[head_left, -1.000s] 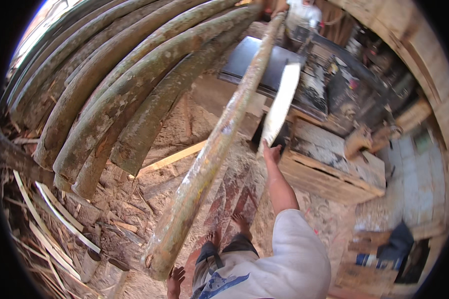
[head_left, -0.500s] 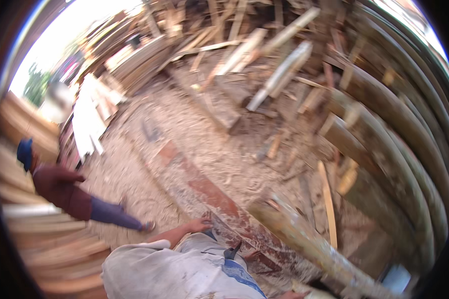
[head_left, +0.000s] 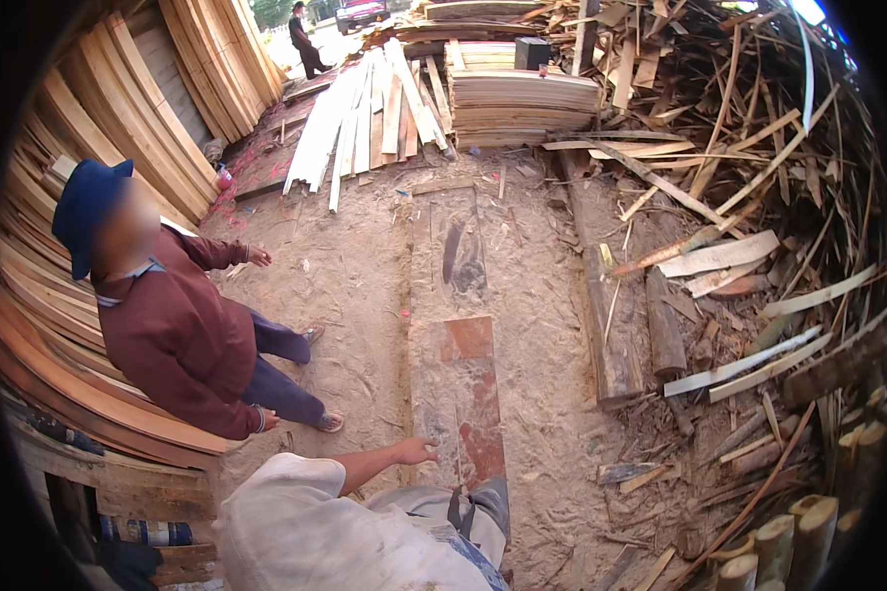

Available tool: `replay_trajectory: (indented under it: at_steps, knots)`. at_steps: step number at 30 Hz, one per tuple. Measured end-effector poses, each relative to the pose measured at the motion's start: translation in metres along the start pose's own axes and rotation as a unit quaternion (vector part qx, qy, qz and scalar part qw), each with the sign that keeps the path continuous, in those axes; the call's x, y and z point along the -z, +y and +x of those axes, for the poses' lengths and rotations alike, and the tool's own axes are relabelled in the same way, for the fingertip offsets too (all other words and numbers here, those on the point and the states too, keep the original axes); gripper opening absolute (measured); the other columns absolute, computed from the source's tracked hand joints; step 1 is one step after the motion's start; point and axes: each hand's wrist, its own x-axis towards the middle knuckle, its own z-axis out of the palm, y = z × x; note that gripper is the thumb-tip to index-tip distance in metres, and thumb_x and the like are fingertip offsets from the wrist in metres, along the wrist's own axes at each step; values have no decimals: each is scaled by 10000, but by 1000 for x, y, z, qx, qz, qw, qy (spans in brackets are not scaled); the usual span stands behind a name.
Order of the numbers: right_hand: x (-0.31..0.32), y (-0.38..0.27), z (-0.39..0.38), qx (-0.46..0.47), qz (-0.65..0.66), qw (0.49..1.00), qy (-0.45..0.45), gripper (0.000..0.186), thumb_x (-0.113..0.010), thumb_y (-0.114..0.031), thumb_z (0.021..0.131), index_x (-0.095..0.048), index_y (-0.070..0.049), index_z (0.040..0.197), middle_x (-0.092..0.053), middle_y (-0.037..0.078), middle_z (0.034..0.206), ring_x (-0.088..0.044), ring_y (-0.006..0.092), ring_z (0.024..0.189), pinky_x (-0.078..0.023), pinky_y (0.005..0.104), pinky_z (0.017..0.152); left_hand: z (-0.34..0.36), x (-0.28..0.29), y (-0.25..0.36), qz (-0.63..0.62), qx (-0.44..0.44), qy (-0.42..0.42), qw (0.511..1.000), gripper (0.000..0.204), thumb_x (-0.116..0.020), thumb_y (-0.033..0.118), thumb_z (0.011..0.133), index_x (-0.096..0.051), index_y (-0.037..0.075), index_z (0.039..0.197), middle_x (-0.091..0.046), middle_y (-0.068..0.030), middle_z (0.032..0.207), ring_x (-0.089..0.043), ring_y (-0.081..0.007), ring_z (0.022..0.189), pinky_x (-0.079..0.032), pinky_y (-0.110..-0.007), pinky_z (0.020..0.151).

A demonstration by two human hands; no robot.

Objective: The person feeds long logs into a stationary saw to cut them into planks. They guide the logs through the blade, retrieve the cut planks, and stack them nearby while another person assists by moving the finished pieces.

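My left hand (head_left: 416,451) reaches out ahead of my body from a pale, stained sleeve. Its fingers are loosely bent and apart, with nothing in them. Below it, sawdust half covers a strip of reddish-brown tiles (head_left: 482,443) on the ground, which the hand does not appear to touch. My right hand is out of view.
At left stands a person in a maroon top and blue hat (head_left: 182,315), beside stacked planks (head_left: 138,98). Ahead lie pale boards (head_left: 370,123) and a squared plank stack (head_left: 522,108). Scrap wood (head_left: 719,197), a long beam (head_left: 606,325) and upright logs (head_left: 774,547) fill the right.
My view has swung left, bringing the person at left larger into the picture and the plank stack ahead. The right hand, at the lower edge before, has left the view.
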Motion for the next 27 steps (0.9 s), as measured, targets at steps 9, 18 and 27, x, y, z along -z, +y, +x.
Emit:
replay_trajectory:
  at_steps: [9,18,27]
  knots:
    - [-178,-156,89,58,-163,978,-116,686,-558,-583,840,-522,8,1187,-532,224,1094,-526,296,994,-443,466,834,118,125,163,-335,62,-141,930,814,-556,655,823,-351,171,1444,-470,-188,1372,-531,-315,1172,-438,-462,933]
    - [-356,-306,152,78,-353,922,-141,675,-555,-588,843,-573,29,1117,-575,246,991,-561,283,907,-454,450,781,238,288,212,-769,-119,-142,612,887,-594,717,739,-380,197,1425,-484,-77,1376,-468,-255,1239,-378,-508,1010]
    - [-602,-371,156,144,-520,826,-161,676,-552,-593,846,-623,49,1048,-619,268,889,-596,270,820,-465,435,727,322,587,157,-796,-93,60,595,732,-502,587,874,-401,72,1384,-516,-115,1317,-497,-316,1172,-366,-438,1036]
